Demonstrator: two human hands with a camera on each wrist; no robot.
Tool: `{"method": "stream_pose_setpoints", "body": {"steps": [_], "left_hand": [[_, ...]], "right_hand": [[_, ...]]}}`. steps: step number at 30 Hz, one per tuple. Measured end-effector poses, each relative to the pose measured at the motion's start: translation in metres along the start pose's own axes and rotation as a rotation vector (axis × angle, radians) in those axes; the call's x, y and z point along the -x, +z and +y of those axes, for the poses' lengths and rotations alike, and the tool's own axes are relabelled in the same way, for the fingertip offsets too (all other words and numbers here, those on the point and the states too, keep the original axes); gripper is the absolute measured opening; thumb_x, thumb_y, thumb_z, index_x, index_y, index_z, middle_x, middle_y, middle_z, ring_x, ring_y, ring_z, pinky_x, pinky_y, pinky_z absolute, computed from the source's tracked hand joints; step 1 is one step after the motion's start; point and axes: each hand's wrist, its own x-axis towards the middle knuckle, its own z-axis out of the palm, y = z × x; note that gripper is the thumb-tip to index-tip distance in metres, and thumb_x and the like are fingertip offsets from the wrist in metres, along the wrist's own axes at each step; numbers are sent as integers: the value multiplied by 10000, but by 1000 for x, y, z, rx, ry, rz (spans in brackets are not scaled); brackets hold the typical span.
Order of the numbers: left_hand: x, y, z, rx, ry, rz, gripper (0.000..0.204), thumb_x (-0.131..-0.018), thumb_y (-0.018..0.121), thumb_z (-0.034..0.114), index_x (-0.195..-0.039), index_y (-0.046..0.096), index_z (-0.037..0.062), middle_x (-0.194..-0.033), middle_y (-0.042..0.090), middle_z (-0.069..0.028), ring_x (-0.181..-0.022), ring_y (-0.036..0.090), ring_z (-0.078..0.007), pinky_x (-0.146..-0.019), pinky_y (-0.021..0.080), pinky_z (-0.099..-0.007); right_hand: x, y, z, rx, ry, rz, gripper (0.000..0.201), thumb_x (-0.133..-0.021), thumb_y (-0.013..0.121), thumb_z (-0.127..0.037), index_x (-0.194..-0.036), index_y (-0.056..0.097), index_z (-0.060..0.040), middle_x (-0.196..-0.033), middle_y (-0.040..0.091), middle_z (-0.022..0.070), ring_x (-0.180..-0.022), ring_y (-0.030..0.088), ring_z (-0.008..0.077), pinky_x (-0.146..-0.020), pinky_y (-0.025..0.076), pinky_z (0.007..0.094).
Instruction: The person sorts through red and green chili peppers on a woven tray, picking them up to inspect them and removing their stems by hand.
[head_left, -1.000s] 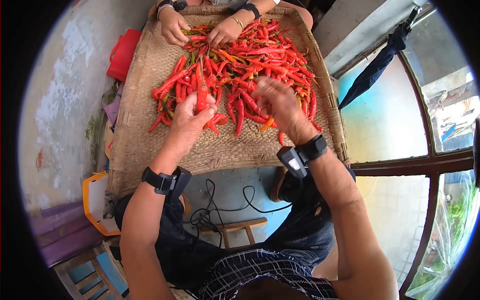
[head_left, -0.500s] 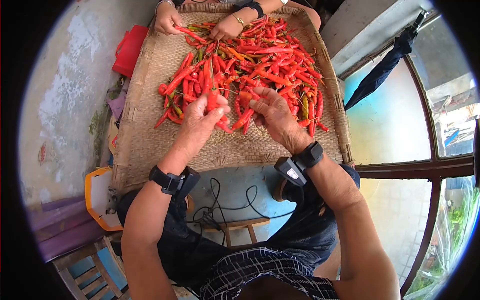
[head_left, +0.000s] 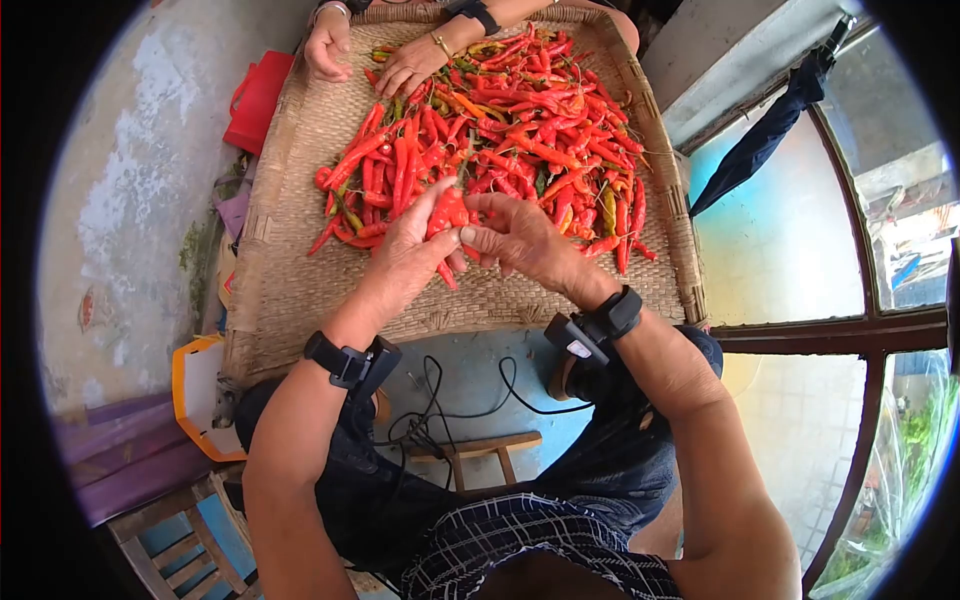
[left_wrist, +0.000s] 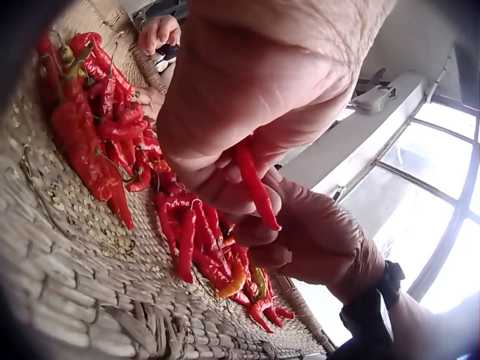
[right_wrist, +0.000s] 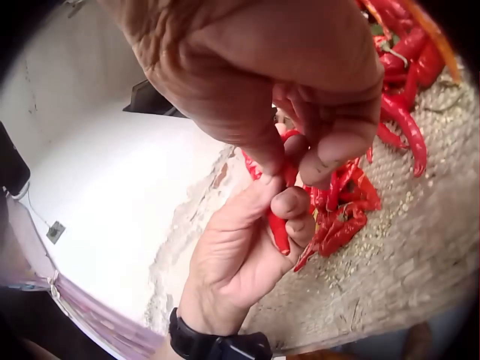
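Note:
My left hand grips red chili peppers over the near part of the woven tray. The tip of one chili pokes out below the curled fingers in the left wrist view. Right against it, my right hand pinches at the held chilies with thumb and fingertips. In the right wrist view the fingers of both hands meet around a red chili, partly hidden by them. Just beyond lies a broad heap of red chilies, a few orange or green, many with thin stems.
Another person's hands are at the far edge, one resting on the chilies, the other near the rim. A red bag stands left of the tray. A folded umbrella hangs by the window on the right. Black cables lie below.
My right hand came down to the heap, picked up a chili and brought it left against the chilies in my left hand. The other person's left-side hand let go of a chili.

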Motion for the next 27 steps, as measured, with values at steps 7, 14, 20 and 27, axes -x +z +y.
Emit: {"method": "stream_pose_setpoints", "body": {"steps": [7, 14, 20, 27], "left_hand": [[0, -7, 4, -62, -38, -29, 470, -929, 492, 154, -1368, 369, 40, -872, 588, -37, -668, 589, -104, -577, 481, -229], [-1, -3, -10, -156, -36, -51, 350, -927, 490, 159, -1249, 487, 21, -831, 587, -29, -648, 569, -85, -571, 472, -224], [-5, -7, -21, -323, -88, -76, 305, -902, 512, 181, -1150, 516, 3, -769, 617, -56, -605, 565, -85, -518, 467, -239], [-4, -3, -9, -129, -105, 66, 296, -956, 480, 283, -1089, 523, 23, -756, 553, -9, -601, 496, -48, -519, 422, -191]], "right_hand": [[-1, -5, 6, -67, 62, -73, 241, -898, 589, -163, -1075, 570, 0, -747, 604, 17, -596, 536, 58, -483, 435, 200], [0, 8, 15, -285, 139, -67, 261, -903, 599, -251, -1021, 593, -18, -791, 623, 15, -611, 553, 68, -520, 465, 193], [2, 11, 17, 243, -1, 71, 273, -883, 627, -259, -925, 597, 8, -707, 603, 38, -594, 556, 104, -531, 465, 254], [-8, -18, 7, 216, -203, 190, 191, -904, 577, -188, -912, 604, 1, -667, 598, 25, -573, 547, 99, -512, 445, 249]]}}
